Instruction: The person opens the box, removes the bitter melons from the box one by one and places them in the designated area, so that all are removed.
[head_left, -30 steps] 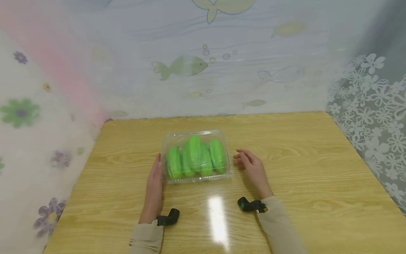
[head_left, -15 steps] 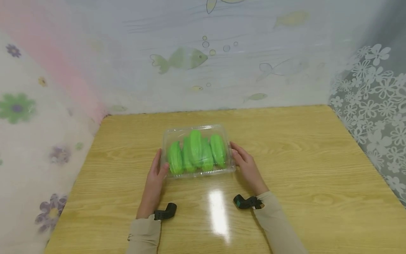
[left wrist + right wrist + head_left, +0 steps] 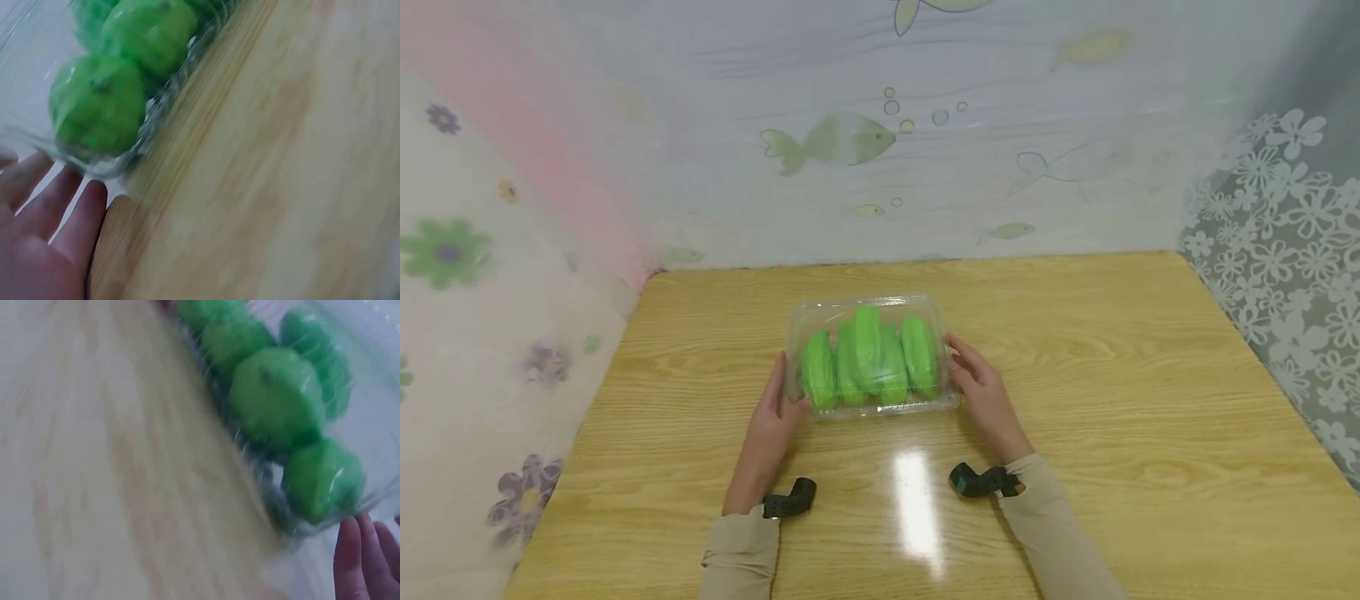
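Observation:
A clear plastic clamshell box (image 3: 808, 312) lies on the wooden table. Through its lid show several long, ridged, bright green vegetable-like pieces (image 3: 867, 342), one lying on top of the others. My left hand (image 3: 766, 433) is at the box's left side, its thumb by the front left corner. In the left wrist view, the fingers (image 3: 80, 219) reach out fairly straight to the box's end. The right hand (image 3: 991, 408) touches the opposite side. Its extended fingertips (image 3: 348, 534) meet the box wall in the right wrist view; the thumb is mostly hidden there.
The wooden table (image 3: 1112, 375) extends around the box on every side. Behind it stands a fish-patterned wall (image 3: 970, 183), with flowered panels at left and right. Each wrist carries a small black camera (image 3: 792, 498) by a beige sleeve (image 3: 741, 554).
My right hand has come left from beside the box to touch its right side. The left thumb has moved to the front left corner. The box stays in nearly the same place.

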The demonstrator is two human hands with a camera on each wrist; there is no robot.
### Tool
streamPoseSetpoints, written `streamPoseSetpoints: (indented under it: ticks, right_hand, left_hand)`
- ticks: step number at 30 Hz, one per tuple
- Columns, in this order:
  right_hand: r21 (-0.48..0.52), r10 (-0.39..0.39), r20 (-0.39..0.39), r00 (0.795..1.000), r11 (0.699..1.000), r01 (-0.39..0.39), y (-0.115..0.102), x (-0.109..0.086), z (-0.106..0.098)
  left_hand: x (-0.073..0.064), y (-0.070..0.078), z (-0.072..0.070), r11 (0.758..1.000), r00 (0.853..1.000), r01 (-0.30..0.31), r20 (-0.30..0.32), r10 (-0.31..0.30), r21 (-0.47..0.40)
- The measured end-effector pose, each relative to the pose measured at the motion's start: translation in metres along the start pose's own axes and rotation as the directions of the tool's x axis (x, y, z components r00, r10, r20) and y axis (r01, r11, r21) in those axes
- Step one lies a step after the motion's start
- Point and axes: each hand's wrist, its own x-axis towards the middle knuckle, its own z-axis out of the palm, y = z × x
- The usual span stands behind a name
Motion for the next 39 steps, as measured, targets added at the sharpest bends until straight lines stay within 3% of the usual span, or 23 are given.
streamPoseSetpoints:
  ticks: [5, 11, 17, 32, 39]
  right_hand:
    - [0.046, 0.02, -0.043, 0.999, 0.999, -0.018, 0.008, 0.005, -0.002]
    - [0.106, 0.085, -0.099, 0.991, 0.992, -0.075, 0.005, 0.005, -0.001]
    - [0.141, 0.157, -0.109, 0.982, 0.98, -0.141, 0.0, 0.003, -0.001]
    - [0.106, 0.175, 0.123, 0.977, 0.976, -0.188, -0.008, -0.002, -0.013]
    - [0.025, 0.136, 0.248, 0.959, 0.989, -0.147, -0.002, 0.001, -0.012]
  left_hand:
    - [0.007, -0.012, -0.003, 1.0, 0.996, 0.015, 0.085, -0.014, -0.014]
    - [0.011, -0.027, -0.003, 1.0, 0.995, 0.007, 0.098, -0.008, 0.017]
    - [0.01, -0.03, -0.001, 1.0, 0.994, 0.025, 0.105, -0.027, 0.015]
    - [0.009, -0.024, -0.005, 1.0, 0.997, -0.018, 0.079, 0.019, -0.021]
    - [-0.001, -0.002, -0.004, 1.0, 0.997, 0.0, 0.082, 0.002, -0.027]
